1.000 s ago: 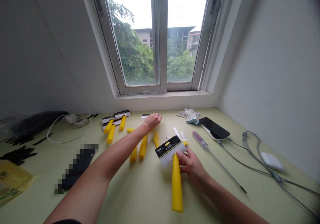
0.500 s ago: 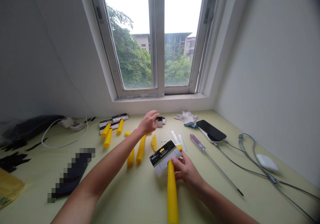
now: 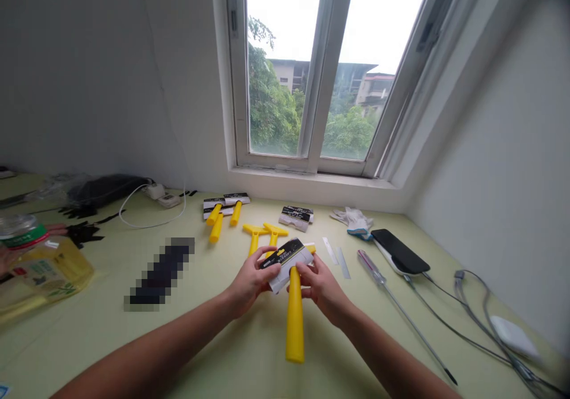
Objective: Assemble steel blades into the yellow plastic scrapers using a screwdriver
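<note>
Low over the table's middle, a yellow-handled scraper [image 3: 294,322] points its handle toward me, with a black-and-white card sleeve [image 3: 285,262] across its head. My left hand [image 3: 252,280] pinches the left end of the sleeve, thumb on top. My right hand [image 3: 323,286] grips the scraper's head and the sleeve's right side, thumb by the handle's top. Just behind are two bare yellow scrapers [image 3: 255,233], partly hidden by the sleeve and my left hand. More card sleeves [image 3: 296,218] lie farther back. Two thin metal blades [image 3: 342,263] rest to the right.
Back left are several sleeved scrapers [image 3: 217,227]. A long screwdriver [image 3: 378,277], a phone [image 3: 401,250], cables and a glove [image 3: 354,219] occupy the right. At left stand a bottle of yellow liquid [image 3: 57,268], with part of a hand behind it, and a pixelated dark object [image 3: 162,274].
My left hand has come back from the far sleeves to the sleeve on the scraper and taken its left end. The view has turned left, showing more of the bottle.
</note>
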### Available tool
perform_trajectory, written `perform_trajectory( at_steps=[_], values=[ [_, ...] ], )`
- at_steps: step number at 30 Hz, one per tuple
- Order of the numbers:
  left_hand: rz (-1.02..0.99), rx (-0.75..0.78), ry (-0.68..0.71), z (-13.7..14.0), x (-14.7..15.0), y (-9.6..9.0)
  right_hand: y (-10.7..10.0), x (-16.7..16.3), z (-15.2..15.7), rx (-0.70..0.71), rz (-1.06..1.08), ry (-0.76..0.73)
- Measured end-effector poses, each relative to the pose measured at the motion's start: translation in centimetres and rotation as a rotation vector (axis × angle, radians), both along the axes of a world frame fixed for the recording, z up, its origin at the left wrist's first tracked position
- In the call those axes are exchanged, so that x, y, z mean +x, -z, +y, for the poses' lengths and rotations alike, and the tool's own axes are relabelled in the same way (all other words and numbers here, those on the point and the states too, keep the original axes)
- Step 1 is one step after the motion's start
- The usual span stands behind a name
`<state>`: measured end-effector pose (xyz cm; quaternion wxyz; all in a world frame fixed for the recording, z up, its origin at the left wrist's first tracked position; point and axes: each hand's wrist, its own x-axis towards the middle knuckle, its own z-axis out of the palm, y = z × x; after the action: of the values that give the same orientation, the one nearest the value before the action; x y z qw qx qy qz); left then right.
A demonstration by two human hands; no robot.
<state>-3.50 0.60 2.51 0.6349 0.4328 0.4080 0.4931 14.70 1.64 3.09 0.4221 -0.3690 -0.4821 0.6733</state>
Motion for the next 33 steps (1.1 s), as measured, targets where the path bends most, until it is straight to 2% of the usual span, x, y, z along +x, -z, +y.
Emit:
perform_trajectory(
  at_steps=[3, 7, 10, 14, 17, 22, 26, 33],
  values=[
    [-0.066, -0.002, -0.032, 0.0, -0.2, 0.0, -0.5, 0.4, 0.2, -0.072, 0.000, -0.094],
    [-0.101, 0.048, -0.119, -0.3, 0.0, -0.9, -0.4, 1.6, -1.3, -0.193, 0.055, -0.269],
    [-0.126, 0.021, -0.153, -0.3, 0.4, -1.4, 0.2, 1.9, -2.9, -0.201, 0.084, -0.348],
    [-0.159, -0.002, -0.152, -0.3, 1.4, -1.0, 0.9, 1.4, -4.1, -0.206, 0.123, -0.378],
    [-0.215, 0.005, -0.127, -0.4, 2.3, -0.7, 1.1, 1.2, -4.4, -0.195, 0.077, -0.351],
    [-0.266, -0.046, -0.170, 0.4, 3.1, -0.9, 1.2, 1.3, -4.4, -0.101, -0.074, -0.202],
    [-0.308, -0.047, -0.218, 1.8, 3.6, -1.1, 1.5, 1.1, -4.2, -0.103, -0.096, -0.197],
    [-0.299, -0.018, -0.098, 2.1, 4.1, -0.9, 2.3, 0.1, -3.9, -0.080, -0.060, -0.159]
  ],
)
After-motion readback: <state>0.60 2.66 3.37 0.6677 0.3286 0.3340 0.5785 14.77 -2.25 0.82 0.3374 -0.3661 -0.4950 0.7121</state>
